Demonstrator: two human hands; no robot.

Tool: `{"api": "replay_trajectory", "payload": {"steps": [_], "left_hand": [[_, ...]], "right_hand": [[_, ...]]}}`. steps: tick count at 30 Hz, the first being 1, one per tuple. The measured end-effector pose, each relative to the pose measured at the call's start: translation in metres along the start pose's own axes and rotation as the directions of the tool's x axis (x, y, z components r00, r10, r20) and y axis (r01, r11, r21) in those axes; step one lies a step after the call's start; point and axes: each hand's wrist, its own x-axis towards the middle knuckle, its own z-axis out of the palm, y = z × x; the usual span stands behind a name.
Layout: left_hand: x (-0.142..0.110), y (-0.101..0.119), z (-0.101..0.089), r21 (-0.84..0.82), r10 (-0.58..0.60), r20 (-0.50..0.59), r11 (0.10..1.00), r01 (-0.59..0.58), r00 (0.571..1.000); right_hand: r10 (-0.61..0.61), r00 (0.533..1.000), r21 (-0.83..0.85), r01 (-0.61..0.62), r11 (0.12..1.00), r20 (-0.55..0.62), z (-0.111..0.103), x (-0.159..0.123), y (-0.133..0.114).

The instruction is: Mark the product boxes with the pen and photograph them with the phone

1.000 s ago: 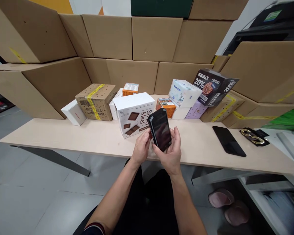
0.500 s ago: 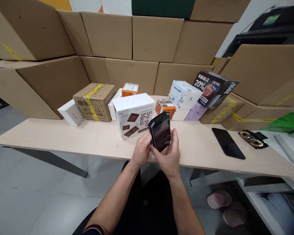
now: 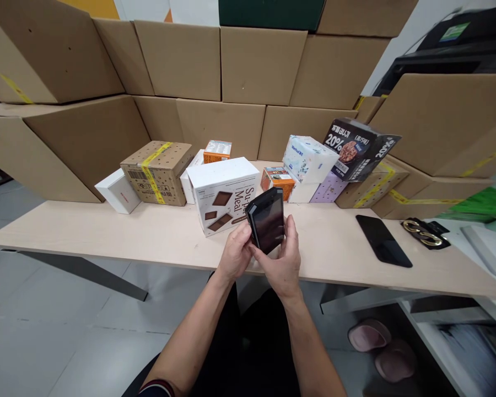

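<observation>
Above the front edge of the table I hold a thick black handheld device (image 3: 268, 220) with bevelled corners and a dark glossy face, tilted upright. My left hand (image 3: 235, 251) is closed on its lower left corner. Around its lower right side my right hand (image 3: 281, 267) is wrapped, the thumb across the bottom. Some fingers are hidden behind the device. Just behind it stands a white "Su-per Meal" box (image 3: 223, 193), partly covered by the device.
On the light wooden table (image 3: 165, 231) stand a taped brown carton (image 3: 157, 173), a white box (image 3: 118, 191), an orange box (image 3: 278, 182), a tissue pack (image 3: 310, 157) and a black box (image 3: 357, 149). A phone-like black slab (image 3: 383, 241) lies right. Stacked cartons (image 3: 182, 60) wall the back.
The device and both hands have shifted very slightly left in the view. The whole scene has also moved a little left; both hands keep their hold.
</observation>
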Motion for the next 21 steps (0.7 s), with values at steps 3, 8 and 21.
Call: {"api": "replay_trajectory", "payload": {"steps": [3,8,21], "left_hand": [[0.0005,-0.0007,-0.0019,-0.005,-0.002,0.011,1.000,0.002,1.000],[0.0003,-0.0002,-0.0032,-0.011,0.005,0.043,1.000,-0.005,0.999],[-0.0009,-0.0026,-0.0040,-0.003,-0.005,-0.007,1.000,0.005,1.000]], "right_hand": [[-0.002,1.000,-0.001,0.002,1.000,0.000,0.0009,0.0002,0.0006],[-0.024,1.000,-0.001,0.024,1.000,0.000,0.0012,-0.0002,0.0009],[-0.067,0.997,-0.007,0.066,0.998,-0.033,0.0034,-0.0023,0.0028]]}}
